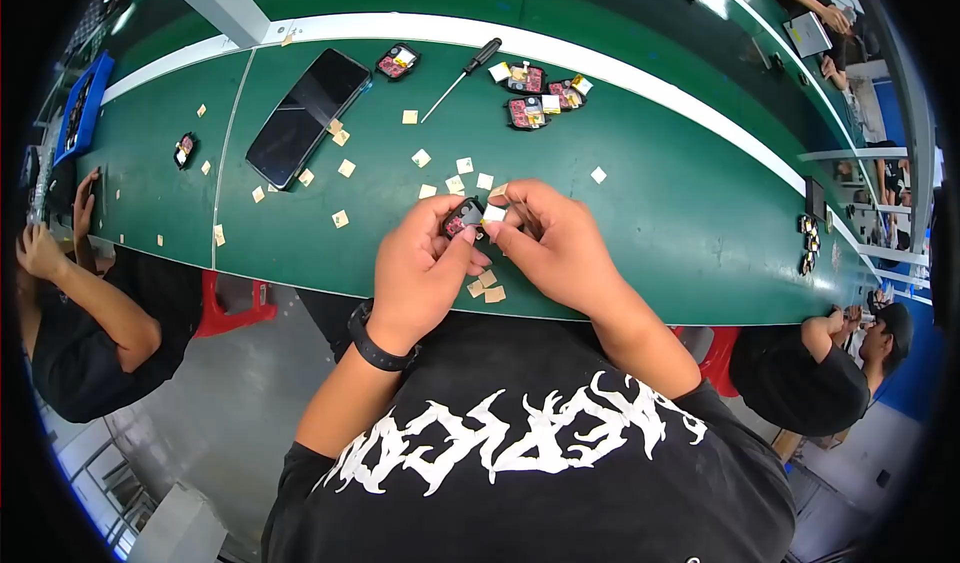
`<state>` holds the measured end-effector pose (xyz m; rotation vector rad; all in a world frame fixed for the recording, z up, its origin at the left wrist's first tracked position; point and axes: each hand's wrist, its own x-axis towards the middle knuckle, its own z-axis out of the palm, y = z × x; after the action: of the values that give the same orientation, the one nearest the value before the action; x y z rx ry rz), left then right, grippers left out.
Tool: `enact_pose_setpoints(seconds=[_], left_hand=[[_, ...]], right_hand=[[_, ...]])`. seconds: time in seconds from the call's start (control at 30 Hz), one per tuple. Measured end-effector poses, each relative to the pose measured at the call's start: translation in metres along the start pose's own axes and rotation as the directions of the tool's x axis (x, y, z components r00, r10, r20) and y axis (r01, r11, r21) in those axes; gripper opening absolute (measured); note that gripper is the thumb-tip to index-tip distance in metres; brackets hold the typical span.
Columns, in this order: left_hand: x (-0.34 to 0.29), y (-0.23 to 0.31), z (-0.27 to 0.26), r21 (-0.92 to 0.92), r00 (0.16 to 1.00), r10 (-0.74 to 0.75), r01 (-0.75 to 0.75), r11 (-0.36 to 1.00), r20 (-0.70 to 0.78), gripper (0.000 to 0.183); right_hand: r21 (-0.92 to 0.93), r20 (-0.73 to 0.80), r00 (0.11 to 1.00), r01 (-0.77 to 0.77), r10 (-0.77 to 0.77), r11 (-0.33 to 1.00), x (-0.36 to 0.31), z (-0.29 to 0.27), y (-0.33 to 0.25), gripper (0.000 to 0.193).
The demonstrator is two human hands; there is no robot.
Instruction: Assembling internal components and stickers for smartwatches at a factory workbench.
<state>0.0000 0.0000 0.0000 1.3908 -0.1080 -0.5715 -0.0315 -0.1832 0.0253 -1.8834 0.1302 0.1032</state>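
Note:
Near the front edge of the green table, my left hand (412, 275) is closed around a small black casing (462, 219) with a red circuit board inside. The left thumb lies over the casing's near edge. Close against it on the right, my right hand (562, 255) pinches a small white square block (494, 213) between thumb and fingers. A bit of yellow shows between block and casing; whether they are joined I cannot tell. Small cream paper squares (464, 165) lie scattered beyond my hands, and several more (490, 285) lie just below them.
A large black phone (308, 118) lies at the left, with a screwdriver (462, 78) farther back. Several similar casings (526, 112) with white blocks sit at the back right. Single casings (398, 61) lie elsewhere. Co-workers sit at both sides; a blue tray (84, 108) stands far left.

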Motion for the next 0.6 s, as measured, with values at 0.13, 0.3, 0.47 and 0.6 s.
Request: enact_pose_setpoints(seconds=[0.13,0.3,0.47,0.6], left_hand=[[-0.001,0.009,-0.004,-0.006,1.000,0.025,-0.025,1.000,-0.002,0.039],[-0.001,0.006,-0.009,0.032,1.000,0.024,-0.025,0.999,0.020,0.037],[-0.002,0.007,-0.005,0.114,0.999,0.033,-0.034,0.993,0.014,0.028],[-0.001,0.005,-0.006,0.093,1.000,0.017,-0.017,0.996,0.005,0.028]], right_hand=[[0.111,0.030,0.997,-0.069,0.066,0.991,0.003,0.006,0.004,0.023],[0.220,0.073,0.989,-0.140,0.127,0.965,0.006,0.008,0.004,0.018],[0.279,0.102,0.960,-0.279,0.260,0.919,0.006,0.006,-0.003,0.011],[0.235,0.081,0.979,-0.199,0.185,0.951,0.001,0.007,-0.008,0.010]])
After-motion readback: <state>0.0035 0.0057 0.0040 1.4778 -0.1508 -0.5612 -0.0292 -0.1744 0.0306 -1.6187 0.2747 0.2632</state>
